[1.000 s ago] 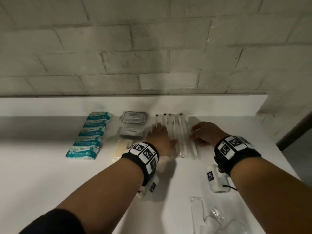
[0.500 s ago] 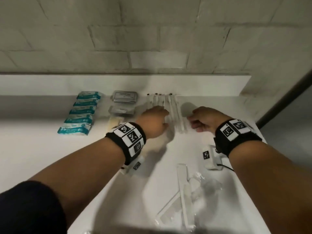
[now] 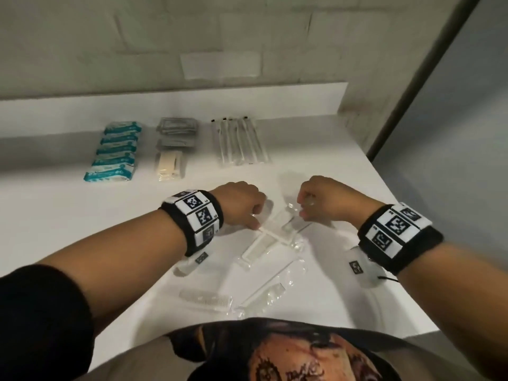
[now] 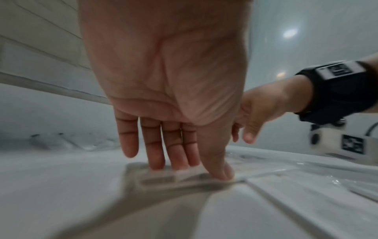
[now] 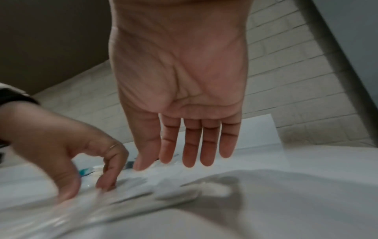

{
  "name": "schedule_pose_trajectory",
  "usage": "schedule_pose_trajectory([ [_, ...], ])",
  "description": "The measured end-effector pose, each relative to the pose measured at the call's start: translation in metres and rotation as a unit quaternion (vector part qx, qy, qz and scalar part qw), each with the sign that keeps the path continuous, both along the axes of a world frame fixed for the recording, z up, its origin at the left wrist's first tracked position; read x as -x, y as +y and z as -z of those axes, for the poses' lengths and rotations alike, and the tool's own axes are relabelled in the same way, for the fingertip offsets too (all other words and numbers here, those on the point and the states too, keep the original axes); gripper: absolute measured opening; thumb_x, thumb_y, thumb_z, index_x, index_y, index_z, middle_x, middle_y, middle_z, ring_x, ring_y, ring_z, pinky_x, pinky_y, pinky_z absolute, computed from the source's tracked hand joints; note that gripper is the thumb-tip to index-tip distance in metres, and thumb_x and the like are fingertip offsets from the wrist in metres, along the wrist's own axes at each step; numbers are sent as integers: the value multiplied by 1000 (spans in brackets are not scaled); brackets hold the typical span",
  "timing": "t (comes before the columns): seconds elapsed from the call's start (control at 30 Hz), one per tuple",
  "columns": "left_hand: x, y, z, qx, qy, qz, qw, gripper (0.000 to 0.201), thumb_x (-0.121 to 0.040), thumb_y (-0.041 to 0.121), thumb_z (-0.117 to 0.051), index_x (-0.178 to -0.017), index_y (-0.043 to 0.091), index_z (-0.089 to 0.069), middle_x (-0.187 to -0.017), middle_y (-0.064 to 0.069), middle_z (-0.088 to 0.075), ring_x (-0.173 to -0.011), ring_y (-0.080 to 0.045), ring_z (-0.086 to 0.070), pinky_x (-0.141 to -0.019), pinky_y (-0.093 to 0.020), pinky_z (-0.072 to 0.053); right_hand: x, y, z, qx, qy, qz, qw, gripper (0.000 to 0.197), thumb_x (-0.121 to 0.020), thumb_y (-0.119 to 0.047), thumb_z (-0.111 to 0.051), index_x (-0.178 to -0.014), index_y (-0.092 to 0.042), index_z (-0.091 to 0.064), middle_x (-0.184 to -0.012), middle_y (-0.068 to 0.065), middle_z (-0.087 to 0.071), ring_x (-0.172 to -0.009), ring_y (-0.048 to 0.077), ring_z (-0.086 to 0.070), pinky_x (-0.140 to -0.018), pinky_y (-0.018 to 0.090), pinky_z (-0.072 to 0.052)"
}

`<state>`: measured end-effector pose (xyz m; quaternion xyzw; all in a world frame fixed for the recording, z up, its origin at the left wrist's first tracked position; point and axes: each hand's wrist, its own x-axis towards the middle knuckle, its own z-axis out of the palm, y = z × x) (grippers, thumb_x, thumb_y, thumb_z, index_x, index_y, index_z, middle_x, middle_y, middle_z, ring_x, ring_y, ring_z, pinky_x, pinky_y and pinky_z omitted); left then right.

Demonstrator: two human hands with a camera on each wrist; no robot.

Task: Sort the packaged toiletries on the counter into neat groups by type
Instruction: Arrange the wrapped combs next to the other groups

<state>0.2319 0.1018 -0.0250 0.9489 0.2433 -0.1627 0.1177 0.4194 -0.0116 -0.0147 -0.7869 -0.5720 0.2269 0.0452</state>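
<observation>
Packets [image 3: 114, 154]: five teal; toothbrushes [image 3: 238, 141]: five.

wall [image 3: 220, 45]: pale grey brick, behind tabletop | tabletop [image 3: 55, 215]: white, raised back ledge | wristbands [image 3: 395, 235]: black, square-code tags | shirt [image 3: 275, 353]: dark print, bottom edge

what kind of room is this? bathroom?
Probably a hotel-style bathroom or housekeeping area, though no tap shows. A white counter runs along a pale brick-pattern wall, and it holds guest amenities: wrapped toothbrushes, teal packets and bagged combs.
</observation>
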Motion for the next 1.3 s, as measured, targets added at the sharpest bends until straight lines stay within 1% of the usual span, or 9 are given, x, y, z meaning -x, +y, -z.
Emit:
schedule_pose_trajectory([
  [0.1,18,0,-4,0,50,-43,998,32,-84,40,-64,-109,23,-52,-107,2,-60,-91,-18,-53,-76,-31,-43,19,-12,5,7,-64,-65,996,37,-75,-34,-73,-109,-25,-61,-110,-4,-51,-105,16,-52,-83,29,-46],
  [0.3,55,-10,-10,-14,91,-136,986,31,-84,34,-57,-108,15,-50,-105,-2,-58,-87,-21,-57,-70,-30,-46,33,-15,15,61,-141,-56,987,53,-71,-41,-77,-114,-25,-52,-116,-4,-51,-106,20,-52,-90,33,-43],
  [0.5,91,-20,-8,20,58,-199,978,18,-88,19,-52,-104,14,-43,-98,-2,-50,-87,-21,-49,-72,-29,-38,42,-9,14,87,-133,-80,984,37,-76,-26,-77,-106,-20,-57,-114,1,-50,-103,22,-53,-87,32,-45],
  [0.73,132,-35,-12,93,-8,-171,981,17,-87,26,-58,-89,25,-42,-91,2,-55,-76,-15,-49,-63,-29,-36,63,-10,7,90,-158,-163,970,52,-65,6,-66,-103,-22,-44,-97,-4,-51,-82,17,-49,-67,30,-44],
  [0.87,140,-59,-6,74,81,-95,989,51,-70,46,-76,-103,28,-41,-98,12,-45,-86,-14,-50,-68,-30,-37,80,-13,15,46,-266,-244,931,48,-65,-1,-62,-104,-19,-39,-99,0,-48,-78,21,-51,-63,34,-44],
  [0.97,136,-65,-3,66,78,-86,991,43,-73,42,-75,-98,24,-46,-92,10,-51,-80,-12,-50,-66,-29,-40,80,-13,25,24,-308,-259,915,54,-71,-5,-60,-120,-16,-40,-108,6,-50,-88,27,-58,-65,35,-47],
  [1.17,132,-69,-2,52,104,-79,990,20,-78,38,-63,-88,24,-53,-78,9,-54,-67,-10,-50,-59,-25,-39,72,-17,5,29,-97,-125,987,28,-83,-5,-50,-108,-18,-52,-106,5,-58,-85,22,-52,-66,29,-38],
  [1.23,133,-69,-3,53,109,-81,989,14,-80,34,-60,-87,24,-53,-78,7,-55,-66,-11,-51,-60,-26,-40,72,-27,-10,18,-3,-112,994,10,-90,-19,-52,-99,-21,-55,-100,2,-58,-89,23,-54,-68,31,-40],
  [1.3,130,-65,-7,59,101,-87,989,15,-83,33,-58,-92,22,-53,-88,2,-58,-76,-16,-54,-69,-29,-45,80,-43,-17,45,-4,-171,984,27,-83,-39,-65,-104,-23,-56,-100,-2,-54,-91,21,-55,-76,33,-44],
])
